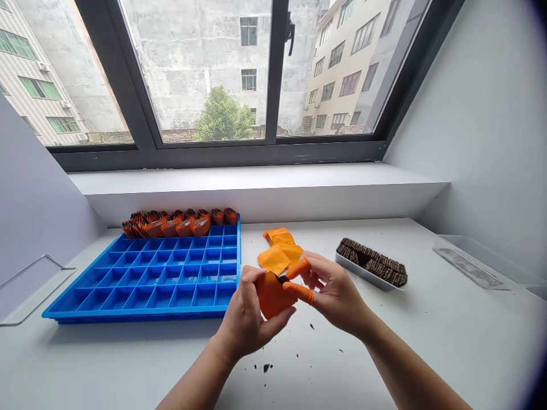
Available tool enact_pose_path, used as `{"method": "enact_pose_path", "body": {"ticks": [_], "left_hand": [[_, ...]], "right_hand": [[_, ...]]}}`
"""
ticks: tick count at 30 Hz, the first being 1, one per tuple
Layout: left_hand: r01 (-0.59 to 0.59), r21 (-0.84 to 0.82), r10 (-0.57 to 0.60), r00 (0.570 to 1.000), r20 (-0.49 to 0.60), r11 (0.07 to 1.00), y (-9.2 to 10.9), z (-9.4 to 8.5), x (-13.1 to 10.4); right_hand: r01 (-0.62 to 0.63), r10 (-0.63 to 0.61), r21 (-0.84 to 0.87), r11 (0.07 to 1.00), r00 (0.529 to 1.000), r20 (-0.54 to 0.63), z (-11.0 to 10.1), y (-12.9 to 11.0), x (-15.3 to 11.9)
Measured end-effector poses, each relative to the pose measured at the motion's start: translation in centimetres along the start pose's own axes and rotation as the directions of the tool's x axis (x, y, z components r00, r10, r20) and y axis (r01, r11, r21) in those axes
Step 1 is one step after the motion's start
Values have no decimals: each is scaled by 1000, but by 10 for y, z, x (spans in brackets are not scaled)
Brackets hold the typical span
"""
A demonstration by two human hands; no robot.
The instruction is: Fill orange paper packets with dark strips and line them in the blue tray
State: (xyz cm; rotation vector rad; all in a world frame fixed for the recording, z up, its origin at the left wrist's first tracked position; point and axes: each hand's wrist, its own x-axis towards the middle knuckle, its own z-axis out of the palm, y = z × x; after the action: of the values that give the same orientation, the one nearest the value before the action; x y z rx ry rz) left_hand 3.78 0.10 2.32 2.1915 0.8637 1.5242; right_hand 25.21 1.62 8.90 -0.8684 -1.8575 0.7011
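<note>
My left hand [243, 319] is closed around a small orange pouch [273, 296], thumb below and fingers behind it. At the pouch's upper right edge a dark piece [282, 279] shows in the opening. My right hand [329, 290] wears orange finger cots on the thumb and index finger, which pinch at that dark piece and the pouch edge. Just beyond the hands lies a loose pile of flat orange pouches [280, 250]. To the right, a clear plastic tub [363, 274] holds tightly packed rows of thin dark brown pieces [376, 261].
A blue compartment tray [171, 312] stands at left, its back row packed with filled orange pouches [179, 225]. Dark crumbs [267, 368] dot the white table [325, 376]. A clear plastic lid or container [482, 262] lies far right, and a wire stand [38, 290] far left.
</note>
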Motion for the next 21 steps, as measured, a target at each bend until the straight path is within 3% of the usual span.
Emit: {"method": "enact_pose_path", "body": {"ticks": [9,21], "left_hand": [[33,31,-32,999,-20,999,-4,0,-1],[-16,8,17,999,-32,1000,-8,0,-1]], "right_hand": [[180,-178,-7,984,967,-183,18,12,-2],[358,-362,-208,910,932,20,23,21,-6]]}}
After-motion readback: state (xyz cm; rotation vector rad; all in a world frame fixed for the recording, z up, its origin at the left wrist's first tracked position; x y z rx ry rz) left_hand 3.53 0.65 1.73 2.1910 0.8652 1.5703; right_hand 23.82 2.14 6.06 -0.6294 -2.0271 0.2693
